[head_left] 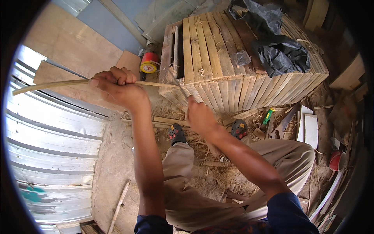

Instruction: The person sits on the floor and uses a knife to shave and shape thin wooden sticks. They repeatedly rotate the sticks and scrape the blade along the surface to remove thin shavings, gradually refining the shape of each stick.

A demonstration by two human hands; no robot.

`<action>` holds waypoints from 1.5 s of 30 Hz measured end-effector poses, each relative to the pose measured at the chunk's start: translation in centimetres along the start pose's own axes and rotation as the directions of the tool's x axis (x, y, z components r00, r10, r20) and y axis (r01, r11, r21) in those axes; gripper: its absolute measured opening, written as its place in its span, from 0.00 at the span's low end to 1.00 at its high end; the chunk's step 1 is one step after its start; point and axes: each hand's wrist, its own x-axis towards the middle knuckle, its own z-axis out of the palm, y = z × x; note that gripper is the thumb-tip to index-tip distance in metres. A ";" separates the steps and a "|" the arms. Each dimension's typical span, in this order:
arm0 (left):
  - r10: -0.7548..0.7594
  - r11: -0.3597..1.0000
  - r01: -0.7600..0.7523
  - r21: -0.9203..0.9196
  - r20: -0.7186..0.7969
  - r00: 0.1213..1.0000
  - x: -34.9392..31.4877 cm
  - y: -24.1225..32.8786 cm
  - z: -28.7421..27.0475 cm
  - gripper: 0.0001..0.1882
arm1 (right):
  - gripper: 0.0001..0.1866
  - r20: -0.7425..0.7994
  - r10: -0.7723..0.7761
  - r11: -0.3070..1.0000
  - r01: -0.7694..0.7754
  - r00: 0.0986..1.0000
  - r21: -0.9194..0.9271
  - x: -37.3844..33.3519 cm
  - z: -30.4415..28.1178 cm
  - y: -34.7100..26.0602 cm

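Observation:
My left hand [121, 89] is closed around a long, thin strip of wood or bamboo [54, 84]. One end of the strip bows out to the left, and the other reaches right toward the crate's corner. My right hand [201, 118] grips a knife [180, 86], its handle mostly hidden by the fingers. The narrow blade slants up and left and crosses the strip near its right end; whether it cuts into it I cannot tell. Just beyond both hands stands a slatted wooden crate [241, 91].
Black plastic bags [284, 56] lie on the crate. A red and yellow cylindrical thing [149, 64] stands left of it. Shavings and sticks litter the floor around my shoes, with a green-handled tool [268, 116] and white boards [311, 130] on the right. Corrugated metal sheeting [54, 144] borders the left.

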 end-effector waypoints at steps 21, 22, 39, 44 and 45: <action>-0.088 0.965 0.113 -0.238 0.115 0.989 0.6 -0.2 -1.0 0.26 | 0.16 -0.069 0.058 0.998 -0.059 0.996 -0.009 -0.2 -0.5 -2.9; -0.065 0.962 0.106 -0.251 0.164 0.984 0.8 -0.3 -1.0 0.26 | 0.15 -0.026 0.002 1.000 -0.002 1.000 0.001 0.0 -0.6 -2.9; -0.069 0.982 0.097 -0.162 0.170 0.983 1.1 -0.6 -1.0 0.28 | 0.20 0.094 0.093 0.978 -0.074 0.991 -0.193 0.9 -0.5 -0.7; -0.012 0.999 0.015 0.048 -0.047 0.999 0.3 -0.5 0.1 0.29 | 0.17 -0.018 -0.133 0.991 0.133 0.991 0.010 0.6 -1.0 -2.8; -0.011 0.994 0.019 0.106 -0.077 0.997 0.0 -0.5 0.3 0.29 | 0.20 0.034 -0.085 0.996 0.085 0.996 -0.004 0.6 -1.2 -3.3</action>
